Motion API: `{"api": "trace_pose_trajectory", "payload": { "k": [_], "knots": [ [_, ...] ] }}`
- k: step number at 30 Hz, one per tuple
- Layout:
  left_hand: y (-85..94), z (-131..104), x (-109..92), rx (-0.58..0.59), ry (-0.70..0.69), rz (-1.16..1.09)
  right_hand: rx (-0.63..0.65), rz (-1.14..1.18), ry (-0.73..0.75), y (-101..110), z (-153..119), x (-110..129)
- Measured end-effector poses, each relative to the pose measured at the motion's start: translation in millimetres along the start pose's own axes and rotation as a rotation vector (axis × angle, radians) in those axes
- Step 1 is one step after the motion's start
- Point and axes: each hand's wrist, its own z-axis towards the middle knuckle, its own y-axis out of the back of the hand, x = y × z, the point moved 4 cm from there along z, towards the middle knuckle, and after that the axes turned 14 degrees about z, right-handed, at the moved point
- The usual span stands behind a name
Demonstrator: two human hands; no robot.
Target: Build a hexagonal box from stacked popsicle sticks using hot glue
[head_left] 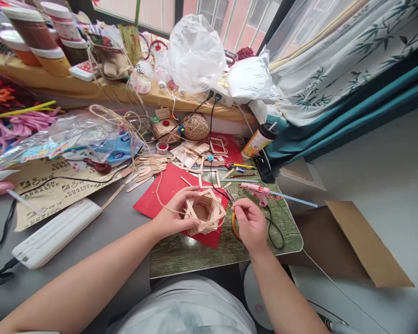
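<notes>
Wooden stick stack (215,216): the left hand (170,217) clamps its side, presumably for steadiness. The right hand (251,226) pinches fingertips together, contents indistinct.

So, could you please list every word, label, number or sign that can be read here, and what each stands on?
"COATED ABRASIVE": printed more than once on the brown paper.
Too small or blurred to read: the print on the blue packet, the jars, the drink cup and the small card.

One stacked-stick ring (211,226), one twine ball (195,126), perhaps six jars (38,35)
</notes>
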Motion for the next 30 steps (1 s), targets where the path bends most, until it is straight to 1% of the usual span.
{"api": "trace_pose_trajectory", "payload": {
  "k": [2,4,7,9,12,14,16,19,22,25,27,30],
  "knots": [
    [-0.3,-0.2,-0.1,-0.002,0.014,0.005,0.058,-0.080,0.085,0.7,-14.4,1.2],
    [-0.3,-0.4,0.1,-0.010,0.030,0.024,0.145,-0.191,0.180,-2.6,-25.1,4.4],
    [-0.6,-1.0,0.9,-0.013,0.042,0.050,0.267,-0.355,0.310,-9.6,-34.1,6.2],
    [-0.7,-1.4,1.4,-0.014,0.049,0.059,0.285,-0.445,0.385,-11.2,-36.2,4.8],
    [-0.4,-2.1,0.9,-0.016,0.054,0.070,0.274,-0.531,0.494,-9.3,-37.6,2.3],
    [-0.4,-2.3,-0.1,-0.009,0.055,0.078,0.284,-0.541,0.523,-6.6,-38.1,0.6],
    [-0.3,-2.3,-0.6,-0.001,0.063,0.079,0.263,-0.525,0.508,-2.8,-37.4,0.1],
    [0.0,-1.6,0.2,-0.002,0.056,0.082,0.173,-0.454,0.428,2.6,-32.6,3.0],
    [-0.5,-0.6,2.1,-0.001,0.024,0.101,0.093,-0.277,0.255,3.6,-18.4,8.0],
    [-1.7,-0.5,3.1,0.005,0.010,0.090,0.020,-0.049,0.049,2.0,8.3,11.7],
    [-2.2,-1.3,2.8,0.006,0.019,0.060,0.033,0.039,-0.010,-0.3,31.2,14.8],
    [-2.5,-2.7,1.7,0.004,0.034,0.030,0.119,0.042,0.000,-1.8,64.1,22.7]
  ]
}}
